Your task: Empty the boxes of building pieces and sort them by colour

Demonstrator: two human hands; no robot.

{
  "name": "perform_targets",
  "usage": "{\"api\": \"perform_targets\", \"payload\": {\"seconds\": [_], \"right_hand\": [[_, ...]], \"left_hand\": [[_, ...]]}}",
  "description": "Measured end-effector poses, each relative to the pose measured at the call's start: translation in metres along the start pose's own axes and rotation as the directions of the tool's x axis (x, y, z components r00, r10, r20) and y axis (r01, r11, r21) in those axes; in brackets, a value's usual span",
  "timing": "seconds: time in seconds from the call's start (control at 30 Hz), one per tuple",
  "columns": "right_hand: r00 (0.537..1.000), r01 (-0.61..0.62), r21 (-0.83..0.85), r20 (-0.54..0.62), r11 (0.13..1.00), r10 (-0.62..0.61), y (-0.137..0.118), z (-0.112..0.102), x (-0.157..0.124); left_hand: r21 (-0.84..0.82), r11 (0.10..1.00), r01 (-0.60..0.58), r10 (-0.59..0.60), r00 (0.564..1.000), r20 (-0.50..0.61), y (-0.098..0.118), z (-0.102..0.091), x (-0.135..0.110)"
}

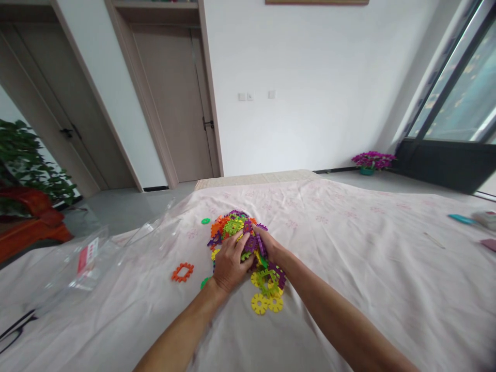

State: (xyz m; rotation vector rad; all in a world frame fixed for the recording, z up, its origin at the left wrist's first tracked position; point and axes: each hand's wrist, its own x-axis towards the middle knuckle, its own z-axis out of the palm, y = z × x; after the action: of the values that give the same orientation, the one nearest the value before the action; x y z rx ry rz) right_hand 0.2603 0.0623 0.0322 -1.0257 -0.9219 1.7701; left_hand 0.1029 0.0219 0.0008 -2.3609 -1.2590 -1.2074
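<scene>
A heap of colourful interlocking plastic pieces, in purple, orange, green and yellow, lies on the cloth in front of me. My left hand rests on the near left side of the heap, fingers spread over the pieces and thumb reaching right. At the heap's right side my right hand is curled against purple notched pieces that stand on edge; part of its fingers is hidden. Yellow round pieces lie at the near edge. An orange notched frame and a green disc lie apart on the left.
A pale patterned cloth covers the surface. Clear plastic packaging with a red label and dark-framed glasses lie left. At right are a blue item and a thin stick. Doors and a white wall stand beyond.
</scene>
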Motion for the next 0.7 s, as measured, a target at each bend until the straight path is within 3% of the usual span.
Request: {"api": "perform_targets", "payload": {"seconds": [0.2, 0.3, 0.37, 0.47, 0.53, 0.63, 0.7], "right_hand": [[1.000, -0.005, 0.002, -0.007, 1.000, 0.005, -0.025, 0.016, 0.010], [0.998, -0.012, -0.035, 0.066, 0.999, 0.015, -0.043, 0.027, 0.020], [0.994, -0.031, -0.031, 0.102, 0.999, 0.034, -0.054, 0.034, 0.030], [0.994, -0.082, -0.031, 0.068, 0.996, 0.084, -0.065, 0.041, 0.046], [0.995, -0.099, -0.069, 0.015, 0.993, 0.100, -0.069, 0.042, 0.057], [0.999, -0.034, -0.221, -0.018, 0.975, 0.031, -0.067, 0.035, 0.072], [0.993, 0.092, -0.453, -0.029, 0.887, -0.118, -0.064, 0.025, 0.079]], "left_hand": [[-0.149, 0.980, 0.130, -0.149, 0.981, -0.127, -0.005, -0.006, 0.035], [-0.211, 0.948, 0.237, -0.263, 0.959, -0.108, -0.015, -0.012, 0.054], [-0.207, 0.902, 0.378, -0.398, 0.915, -0.063, -0.025, -0.014, 0.064], [-0.110, 0.776, 0.621, -0.624, 0.781, 0.001, -0.045, -0.013, 0.073], [-0.025, 0.704, 0.709, -0.708, 0.705, 0.043, -0.059, -0.011, 0.074], [0.043, 0.671, 0.740, -0.740, 0.665, 0.097, -0.076, -0.009, 0.068], [0.064, 0.663, 0.746, -0.746, 0.653, 0.127, -0.084, -0.009, 0.062]]}}
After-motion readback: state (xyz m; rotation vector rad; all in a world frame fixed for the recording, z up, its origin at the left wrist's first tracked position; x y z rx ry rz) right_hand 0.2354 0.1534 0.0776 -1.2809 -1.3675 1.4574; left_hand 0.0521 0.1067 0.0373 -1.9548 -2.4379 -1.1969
